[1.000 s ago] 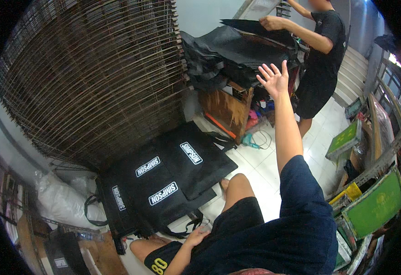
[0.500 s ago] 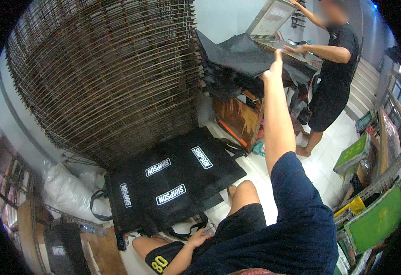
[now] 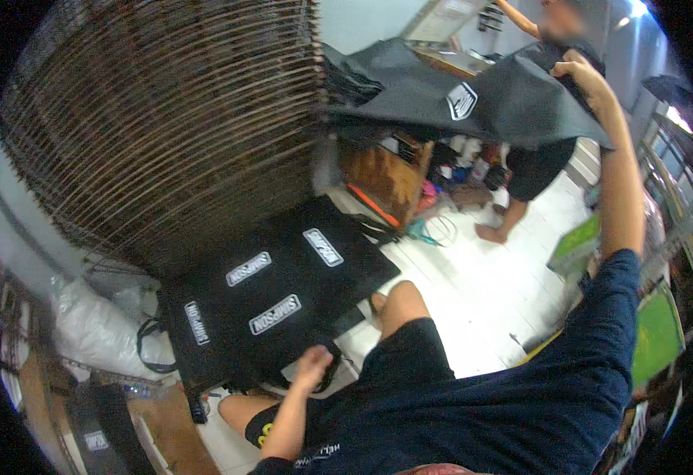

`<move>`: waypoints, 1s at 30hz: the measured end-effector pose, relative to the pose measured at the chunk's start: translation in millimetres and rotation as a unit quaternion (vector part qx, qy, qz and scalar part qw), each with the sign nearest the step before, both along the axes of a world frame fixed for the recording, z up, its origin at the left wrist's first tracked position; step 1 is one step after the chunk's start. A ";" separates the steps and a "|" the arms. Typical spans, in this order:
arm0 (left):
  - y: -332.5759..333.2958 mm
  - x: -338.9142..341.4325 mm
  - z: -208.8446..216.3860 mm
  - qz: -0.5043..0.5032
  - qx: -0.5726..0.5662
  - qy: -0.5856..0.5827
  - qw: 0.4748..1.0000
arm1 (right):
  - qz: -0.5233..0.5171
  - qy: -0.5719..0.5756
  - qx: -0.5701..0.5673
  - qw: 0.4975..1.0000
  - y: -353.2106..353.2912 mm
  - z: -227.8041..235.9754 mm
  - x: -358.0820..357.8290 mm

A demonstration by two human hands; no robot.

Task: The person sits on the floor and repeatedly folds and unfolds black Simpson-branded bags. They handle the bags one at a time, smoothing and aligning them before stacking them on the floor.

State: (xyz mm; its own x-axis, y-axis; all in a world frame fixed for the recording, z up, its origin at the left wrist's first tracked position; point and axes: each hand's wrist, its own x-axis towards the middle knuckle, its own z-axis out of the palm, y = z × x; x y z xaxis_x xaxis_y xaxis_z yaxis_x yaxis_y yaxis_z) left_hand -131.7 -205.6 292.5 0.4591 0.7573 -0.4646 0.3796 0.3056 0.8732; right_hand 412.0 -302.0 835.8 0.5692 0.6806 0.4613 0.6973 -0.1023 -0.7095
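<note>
High at the right, my right hand (image 3: pixel 584 77) is closed on the edge of a black fabric piece (image 3: pixel 512 99) with a white printed label. The fabric stretches in a raised sheet from the work table to my hand. My left hand (image 3: pixel 313 366) hovers near my lap, beside the front edge of a stack of black fabric bags (image 3: pixel 307 277) on the floor. Motion smears its fingers. White labels mark the bags, and dark straps show at their edges.
Behind the raised fabric stands a person in dark clothes (image 3: pixel 538 170), beside a hinged screen frame (image 3: pixel 439 20). A tall wire drying rack (image 3: pixel 156 134) fills the left. Green-meshed frames (image 3: pixel 656 336) lean at the right; a plastic-wrapped bundle (image 3: pixel 93 321) lies at the left.
My right hand has gone from reaching over the table to gripping the black fabric, drawing it up and rightward. My left hand has lifted from my lap toward the bag stack.
</note>
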 end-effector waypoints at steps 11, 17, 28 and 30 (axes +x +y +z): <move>123.8 163.0 241.6 0.014 0.493 -0.282 0.823 | -0.208 -0.219 -0.368 0.879 -116.8 37.9 -44.9; 26.6 308.4 300.7 -0.190 0.629 -0.253 0.710 | -0.274 -0.222 -0.454 0.818 -193.6 56.0 -106.0; -9.3 379.8 186.6 -0.443 0.269 -0.178 0.837 | 0.005 -0.113 -0.605 0.788 -174.9 12.4 -119.3; -14.6 393.5 138.0 -0.510 0.195 -0.246 0.801 | 0.035 -0.074 -0.591 0.802 -177.9 8.0 -95.6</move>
